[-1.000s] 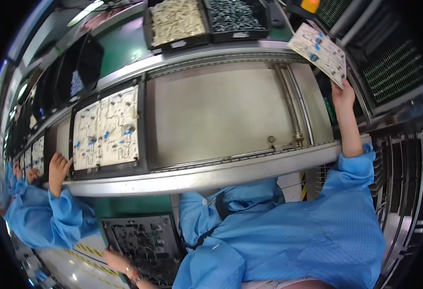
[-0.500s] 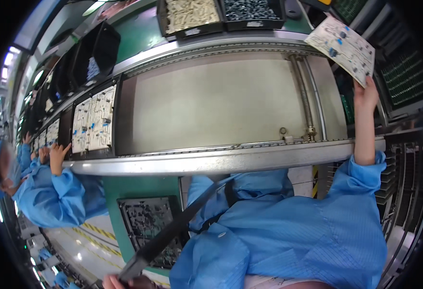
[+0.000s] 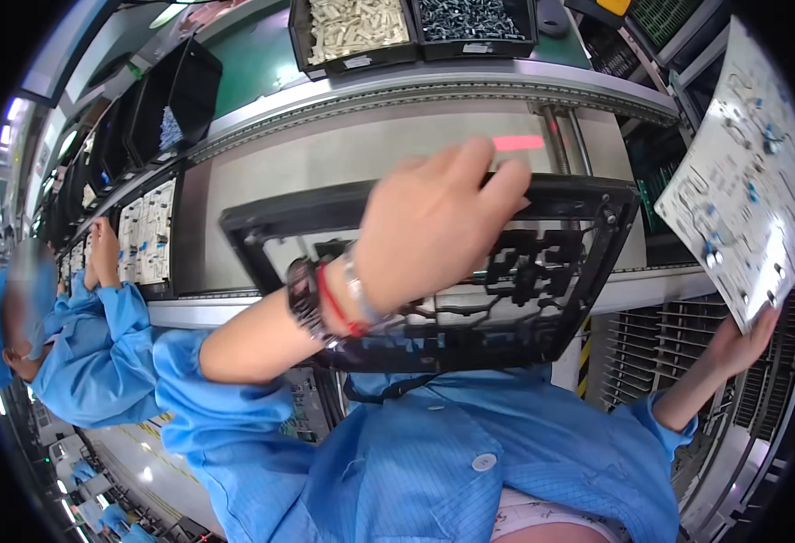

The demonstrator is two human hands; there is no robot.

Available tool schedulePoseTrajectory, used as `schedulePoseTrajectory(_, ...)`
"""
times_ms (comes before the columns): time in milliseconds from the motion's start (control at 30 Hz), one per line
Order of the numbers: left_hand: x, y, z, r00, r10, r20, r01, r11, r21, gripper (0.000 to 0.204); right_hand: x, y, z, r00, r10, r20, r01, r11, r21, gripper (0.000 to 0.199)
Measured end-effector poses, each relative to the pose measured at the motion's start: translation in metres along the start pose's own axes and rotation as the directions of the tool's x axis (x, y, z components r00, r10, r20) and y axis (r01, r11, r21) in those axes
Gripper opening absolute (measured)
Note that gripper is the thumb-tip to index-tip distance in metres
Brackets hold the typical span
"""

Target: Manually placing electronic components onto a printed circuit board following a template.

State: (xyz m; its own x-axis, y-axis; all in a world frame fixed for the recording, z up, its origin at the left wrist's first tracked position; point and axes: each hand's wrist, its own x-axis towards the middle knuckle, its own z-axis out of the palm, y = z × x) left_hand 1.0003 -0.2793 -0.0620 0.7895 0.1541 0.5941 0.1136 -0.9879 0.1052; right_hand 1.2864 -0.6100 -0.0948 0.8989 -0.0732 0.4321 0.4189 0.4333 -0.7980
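My left hand (image 3: 438,226), with a dark watch and bracelets at its wrist, is closed over the far edge of a black carrier frame (image 3: 596,276). The frame is tilted above the near rail of the conveyor, and its cut-out lattice shows below my fingers. Off to the right, my right hand (image 3: 748,342) pinches the lower corner of a white circuit board (image 3: 732,172). The board stands up at a slant, with small blue and dark components on its face.
Beyond the conveyor rail (image 3: 542,77) stand a bin of cream parts (image 3: 357,32) and a bin of dark parts (image 3: 470,23). Populated boards (image 3: 147,233) sit on the line at left, beside a co-worker in blue (image 3: 99,362). A slotted rack (image 3: 655,348) is at lower right.
My left hand has brought the black frame up from the lower left to above the conveyor. The circuit board in my right hand has moved right and nearer. The co-worker's hands have shifted.
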Motion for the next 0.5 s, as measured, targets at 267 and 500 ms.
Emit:
schedulePoseTrajectory(267, 0.005, -0.057, 0.021, 0.996, -0.018, 0.083, 0.027, 0.994, -0.108, 0.018, -0.037, -0.016, 0.013, 0.992, 0.128, 0.0, -0.128, 0.991, -0.033, 0.05)
schedulePoseTrajectory(500, -0.108, -0.131, -0.036, 0.582, -0.779, 0.232, 0.724, 0.367, -0.584, 0.046, -0.04, 0.043, 0.029, 0.365, 0.481, 0.797, -0.51, 0.819, -0.261, 0.055)
